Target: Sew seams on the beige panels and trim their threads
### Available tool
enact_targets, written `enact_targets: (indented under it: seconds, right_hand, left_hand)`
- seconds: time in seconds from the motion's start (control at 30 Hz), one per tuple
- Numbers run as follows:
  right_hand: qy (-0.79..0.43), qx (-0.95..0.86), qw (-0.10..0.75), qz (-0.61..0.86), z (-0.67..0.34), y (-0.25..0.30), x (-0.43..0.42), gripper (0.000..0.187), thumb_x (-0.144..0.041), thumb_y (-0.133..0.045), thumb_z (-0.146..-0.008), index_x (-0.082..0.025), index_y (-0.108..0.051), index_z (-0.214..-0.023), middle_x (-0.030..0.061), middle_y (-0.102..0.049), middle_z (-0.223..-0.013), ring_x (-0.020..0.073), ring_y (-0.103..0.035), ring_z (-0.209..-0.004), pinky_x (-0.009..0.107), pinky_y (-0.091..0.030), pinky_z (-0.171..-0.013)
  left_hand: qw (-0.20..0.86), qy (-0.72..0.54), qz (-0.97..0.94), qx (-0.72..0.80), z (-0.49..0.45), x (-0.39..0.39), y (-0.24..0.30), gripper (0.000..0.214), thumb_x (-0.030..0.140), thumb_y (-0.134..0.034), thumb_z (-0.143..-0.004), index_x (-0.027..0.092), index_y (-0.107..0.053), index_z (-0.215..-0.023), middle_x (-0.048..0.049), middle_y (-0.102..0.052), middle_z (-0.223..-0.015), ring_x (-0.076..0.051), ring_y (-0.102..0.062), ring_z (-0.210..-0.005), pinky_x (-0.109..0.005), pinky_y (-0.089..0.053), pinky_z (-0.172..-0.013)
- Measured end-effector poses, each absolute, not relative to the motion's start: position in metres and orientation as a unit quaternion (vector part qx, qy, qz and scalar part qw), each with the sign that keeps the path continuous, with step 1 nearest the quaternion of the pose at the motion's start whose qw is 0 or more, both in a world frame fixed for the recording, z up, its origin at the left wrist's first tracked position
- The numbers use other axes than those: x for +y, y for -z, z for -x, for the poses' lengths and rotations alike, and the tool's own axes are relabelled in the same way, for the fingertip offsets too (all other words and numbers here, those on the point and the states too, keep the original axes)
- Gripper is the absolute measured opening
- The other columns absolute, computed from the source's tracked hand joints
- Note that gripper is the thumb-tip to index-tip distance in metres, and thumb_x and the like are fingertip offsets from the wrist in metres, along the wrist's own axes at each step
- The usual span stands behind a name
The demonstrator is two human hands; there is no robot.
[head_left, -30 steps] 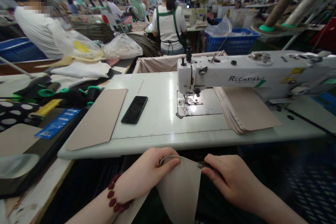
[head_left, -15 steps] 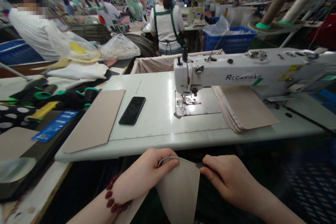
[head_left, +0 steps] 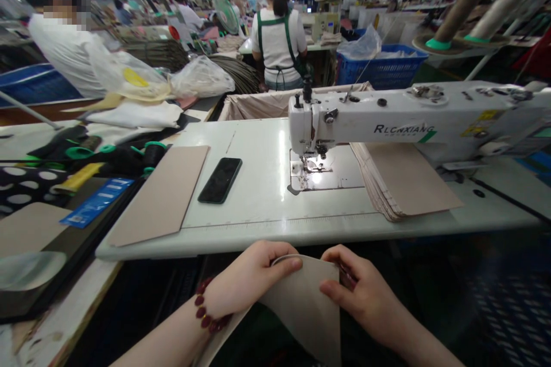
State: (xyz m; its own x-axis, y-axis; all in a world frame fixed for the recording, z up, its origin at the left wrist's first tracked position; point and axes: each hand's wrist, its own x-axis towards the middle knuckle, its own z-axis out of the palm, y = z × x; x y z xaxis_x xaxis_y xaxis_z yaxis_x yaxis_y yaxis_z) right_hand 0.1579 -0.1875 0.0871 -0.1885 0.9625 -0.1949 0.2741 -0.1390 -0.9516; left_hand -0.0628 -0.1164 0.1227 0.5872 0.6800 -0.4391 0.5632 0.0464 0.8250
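A beige panel (head_left: 307,292) of leather-like sheet material hangs curved in front of the table edge. My left hand (head_left: 262,272), with a dark red bead bracelet on its wrist, pinches its top edge between thumb and fingers. At the panel's upper right corner is my right hand (head_left: 361,287), thumb on the near face and index finger at the top edge. A small dark item shows in part beneath its curled fingers; its kind is hidden. Beyond the hands, the white sewing machine (head_left: 361,117) stands over its lit needle plate (head_left: 325,169).
On the machine table (head_left: 253,206) lie a black phone (head_left: 220,180), a flat beige panel (head_left: 166,195) at left and a stack of beige panels (head_left: 413,180) under the machine arm. Thread spools (head_left: 154,156) and a blue packet (head_left: 97,202) sit further left. A co-worker (head_left: 279,34) stands behind.
My right hand has moved its fingers onto the panel's corner; the dark tool tip that poked out at the edge is now tucked from sight. The view has shifted slightly.
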Motion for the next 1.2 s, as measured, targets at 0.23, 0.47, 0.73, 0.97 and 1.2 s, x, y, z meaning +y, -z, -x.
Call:
enact_targets:
  seconds: [0.23,0.47,0.73,0.97,1.2]
  right_hand:
    - [-0.534,-0.454,0.383,0.601,-0.178,-0.086,-0.176,0.038,-0.055,-0.052,-0.088,-0.020,-0.053,-0.074,-0.0017,-0.049,-0.068,0.0149,-0.047,-0.064,0.024,-0.039,-0.057]
    - [-0.510,-0.397,0.383,0.660,-0.225,-0.085,-0.172,0.033,-0.052,-0.058,-0.084,-0.020,-0.056,-0.074,-0.0006,-0.054,-0.069,0.0163,-0.051,-0.065,0.024,-0.042,-0.057]
    - [-0.539,-0.331,0.394,0.667,-0.233,-0.082,-0.169,0.031,-0.052,-0.066,-0.079,-0.022,-0.060,-0.078,0.0001,-0.056,-0.069,0.0175,-0.053,-0.063,0.026,-0.044,-0.054]
    - [-0.524,-0.306,0.392,0.691,-0.232,-0.082,-0.162,0.032,-0.051,-0.072,-0.071,-0.020,-0.063,-0.073,0.0015,-0.061,-0.066,0.0183,-0.057,-0.060,0.025,-0.047,-0.051]
    - [-0.558,-0.240,0.363,0.707,-0.231,-0.078,-0.160,0.039,-0.054,-0.074,-0.066,-0.020,-0.069,-0.084,0.0017,-0.069,-0.070,0.0231,-0.066,-0.066,0.025,-0.052,-0.051]
  left_hand:
    - [0.690,0.025,-0.612,0.386,0.074,-0.107,-0.102,0.045,0.057,-0.051,-0.087,0.015,-0.069,-0.088,-0.0015,-0.067,-0.077,-0.014,-0.057,-0.062,-0.020,-0.040,-0.055]
    - [0.715,0.066,-0.572,0.397,0.114,-0.100,-0.085,0.045,0.059,-0.057,-0.083,0.016,-0.070,-0.087,-0.0023,-0.067,-0.076,-0.013,-0.057,-0.060,-0.021,-0.043,-0.057]
    - [0.733,0.021,-0.533,0.421,0.141,-0.092,-0.087,0.035,0.048,-0.071,-0.076,0.015,-0.069,-0.084,-0.0020,-0.069,-0.076,-0.014,-0.061,-0.063,-0.022,-0.046,-0.061]
    - [0.720,-0.019,-0.527,0.450,0.149,-0.087,-0.093,0.031,0.043,-0.074,-0.073,0.014,-0.068,-0.083,-0.0012,-0.069,-0.074,-0.014,-0.062,-0.062,-0.022,-0.046,-0.059]
    - [0.704,-0.072,-0.524,0.474,0.160,-0.086,-0.100,0.028,0.038,-0.078,-0.071,0.015,-0.069,-0.083,-0.0004,-0.068,-0.075,-0.013,-0.062,-0.064,-0.022,-0.047,-0.061]
